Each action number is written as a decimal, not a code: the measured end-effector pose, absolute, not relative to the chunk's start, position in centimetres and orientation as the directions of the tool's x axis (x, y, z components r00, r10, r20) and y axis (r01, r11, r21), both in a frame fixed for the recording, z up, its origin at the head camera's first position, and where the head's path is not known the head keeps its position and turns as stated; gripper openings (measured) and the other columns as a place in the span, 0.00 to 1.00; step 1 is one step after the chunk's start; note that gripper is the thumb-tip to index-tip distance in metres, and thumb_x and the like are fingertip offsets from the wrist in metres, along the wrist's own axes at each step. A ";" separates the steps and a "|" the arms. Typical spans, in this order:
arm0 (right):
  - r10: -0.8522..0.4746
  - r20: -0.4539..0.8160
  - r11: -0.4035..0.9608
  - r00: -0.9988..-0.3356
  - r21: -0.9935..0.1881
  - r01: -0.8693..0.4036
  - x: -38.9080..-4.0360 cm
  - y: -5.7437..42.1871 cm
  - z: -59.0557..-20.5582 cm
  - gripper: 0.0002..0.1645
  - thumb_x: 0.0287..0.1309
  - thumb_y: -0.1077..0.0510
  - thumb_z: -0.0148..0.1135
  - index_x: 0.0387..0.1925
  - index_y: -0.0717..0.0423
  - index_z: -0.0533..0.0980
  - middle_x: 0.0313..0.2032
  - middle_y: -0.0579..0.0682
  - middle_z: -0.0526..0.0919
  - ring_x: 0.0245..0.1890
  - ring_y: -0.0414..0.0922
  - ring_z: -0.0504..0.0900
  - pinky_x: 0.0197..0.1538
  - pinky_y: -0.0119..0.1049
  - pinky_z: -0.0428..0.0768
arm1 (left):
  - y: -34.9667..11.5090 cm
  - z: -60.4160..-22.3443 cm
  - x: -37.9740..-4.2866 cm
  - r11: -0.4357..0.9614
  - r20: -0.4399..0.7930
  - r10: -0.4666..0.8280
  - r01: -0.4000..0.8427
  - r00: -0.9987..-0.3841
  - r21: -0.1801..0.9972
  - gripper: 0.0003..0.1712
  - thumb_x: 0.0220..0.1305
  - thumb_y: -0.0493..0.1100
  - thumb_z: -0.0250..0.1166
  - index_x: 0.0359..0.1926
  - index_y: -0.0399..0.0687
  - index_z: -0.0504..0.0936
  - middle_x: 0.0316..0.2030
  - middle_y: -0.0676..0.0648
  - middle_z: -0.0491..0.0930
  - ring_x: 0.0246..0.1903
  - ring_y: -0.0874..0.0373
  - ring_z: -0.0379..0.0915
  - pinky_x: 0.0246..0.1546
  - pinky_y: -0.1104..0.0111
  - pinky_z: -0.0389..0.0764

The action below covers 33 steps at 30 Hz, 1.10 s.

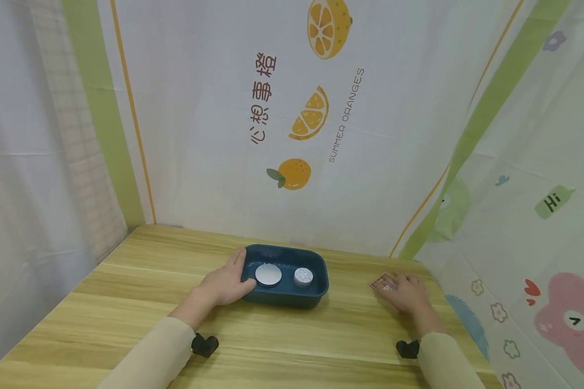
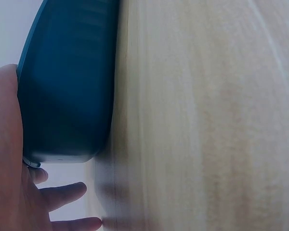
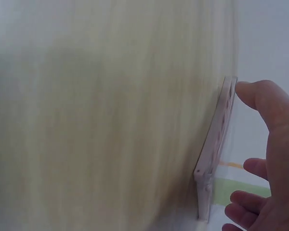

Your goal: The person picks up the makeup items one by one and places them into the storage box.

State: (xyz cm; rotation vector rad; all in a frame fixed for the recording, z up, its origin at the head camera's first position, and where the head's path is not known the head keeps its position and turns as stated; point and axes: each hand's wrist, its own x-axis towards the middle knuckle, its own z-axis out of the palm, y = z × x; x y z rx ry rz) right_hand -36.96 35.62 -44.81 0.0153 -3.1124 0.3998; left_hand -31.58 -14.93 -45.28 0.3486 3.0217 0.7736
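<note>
A dark blue plastic basin (image 1: 284,299) stands on the wooden table. My left hand (image 1: 224,283) grips its left end, with the thumb over the near rim and the fingers along the far part of that end. Inside lie a white round disc (image 1: 268,274) and, to its right, a smaller round tin (image 1: 304,276) with a patterned lid. Farther right, my right hand (image 1: 406,293) is over a thin flat box (image 1: 384,282) with a brown pattern on top. In the right wrist view the thumb is at the box's edge, while the loosely bent fingers stay above it.
The wooden table (image 1: 253,346) reaches back to a white curtain (image 1: 214,162) printed with oranges. Another printed curtain (image 1: 525,248) hangs along the right edge, and a pale one (image 1: 24,189) on the left. A black wrist mount (image 1: 204,344) sits at the left cuff.
</note>
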 end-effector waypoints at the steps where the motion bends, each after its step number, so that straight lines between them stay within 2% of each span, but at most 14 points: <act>1: -0.009 -0.002 0.967 -1.000 -0.254 -0.009 -36.9 35.8 -44.9 0.62 0.69 0.23 0.58 0.82 0.65 0.61 0.76 0.81 0.62 0.76 0.84 0.57 0.71 0.82 0.57 | -14.9 -45.3 -31.6 0.853 0.053 0.216 0.214 -0.975 0.475 0.59 0.67 0.59 0.56 0.87 0.30 0.45 0.88 0.31 0.45 0.75 0.32 0.73 0.51 0.48 0.87; 4: -0.016 -0.011 0.968 -1.000 -0.252 -0.013 -36.8 36.2 -45.1 0.62 0.68 0.23 0.60 0.82 0.66 0.63 0.74 0.82 0.65 0.72 0.83 0.62 0.68 0.81 0.60 | -14.9 -45.3 -31.6 0.855 0.050 0.213 0.211 -0.976 0.474 0.59 0.67 0.59 0.56 0.87 0.30 0.45 0.88 0.31 0.45 0.74 0.33 0.73 0.51 0.48 0.87; 8: -0.017 -0.027 0.969 -0.999 -0.247 -0.010 -36.9 36.4 -45.3 0.61 0.67 0.23 0.60 0.80 0.67 0.64 0.70 0.82 0.69 0.68 0.80 0.67 0.64 0.78 0.63 | -15.0 -45.2 -31.6 0.857 0.049 0.212 0.210 -0.976 0.471 0.59 0.68 0.59 0.55 0.88 0.30 0.45 0.88 0.31 0.45 0.75 0.33 0.72 0.56 0.46 0.86; 14: -0.016 -0.050 0.968 -0.999 -0.252 -0.003 -36.7 36.7 -45.5 0.61 0.67 0.24 0.61 0.80 0.66 0.64 0.72 0.83 0.66 0.71 0.83 0.62 0.67 0.80 0.59 | -15.0 -45.2 -31.5 0.853 0.052 0.214 0.213 -0.975 0.477 0.59 0.68 0.59 0.55 0.87 0.30 0.45 0.88 0.31 0.45 0.77 0.32 0.70 0.59 0.44 0.84; 20: -0.010 -0.049 0.966 -0.999 -0.257 0.003 -36.5 36.6 -45.1 0.59 0.66 0.26 0.63 0.80 0.66 0.65 0.71 0.82 0.67 0.70 0.81 0.64 0.65 0.78 0.61 | -15.0 -45.4 -31.6 0.854 0.052 0.212 0.211 -0.976 0.476 0.59 0.67 0.59 0.55 0.87 0.30 0.45 0.88 0.31 0.45 0.77 0.32 0.69 0.59 0.44 0.84; 33: 0.004 -0.054 0.967 -0.999 -0.255 0.018 -36.5 36.6 -45.3 0.59 0.67 0.26 0.62 0.79 0.66 0.65 0.71 0.84 0.66 0.72 0.84 0.61 0.68 0.80 0.59 | -14.9 -45.3 -31.5 0.853 0.045 0.208 0.204 -0.977 0.481 0.59 0.67 0.59 0.55 0.88 0.30 0.45 0.88 0.31 0.45 0.75 0.33 0.72 0.58 0.44 0.85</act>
